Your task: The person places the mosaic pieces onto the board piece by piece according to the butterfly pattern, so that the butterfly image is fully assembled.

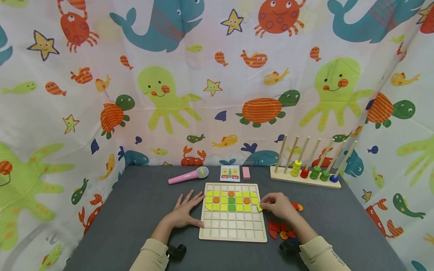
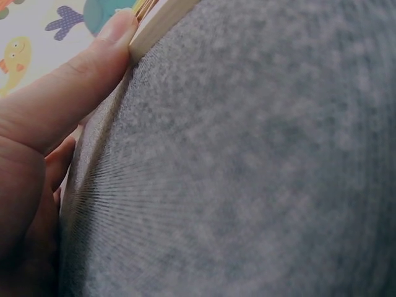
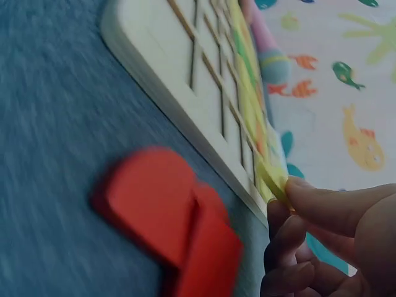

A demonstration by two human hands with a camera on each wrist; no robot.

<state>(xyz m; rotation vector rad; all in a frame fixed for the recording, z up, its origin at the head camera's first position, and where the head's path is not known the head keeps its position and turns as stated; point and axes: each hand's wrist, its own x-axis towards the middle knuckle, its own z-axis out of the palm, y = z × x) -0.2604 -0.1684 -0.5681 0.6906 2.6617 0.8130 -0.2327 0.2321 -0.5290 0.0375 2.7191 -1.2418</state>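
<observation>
A wooden grid board lies flat on the dark table, its upper rows partly filled with yellow, orange and green tiles. My right hand pinches a yellow tile between thumb and fingertips at the board's right edge. In the right wrist view that yellow tile tilts beside the board's border. With fingers spread, my left hand rests at the board's left edge. Its thumb touches the board's side in the left wrist view.
Loose red pieces lie right of the board, with more red and orange pieces behind my right wrist. Behind the board are a pink toy microphone, a pattern card and a pink block. A peg rack with rings stands back right.
</observation>
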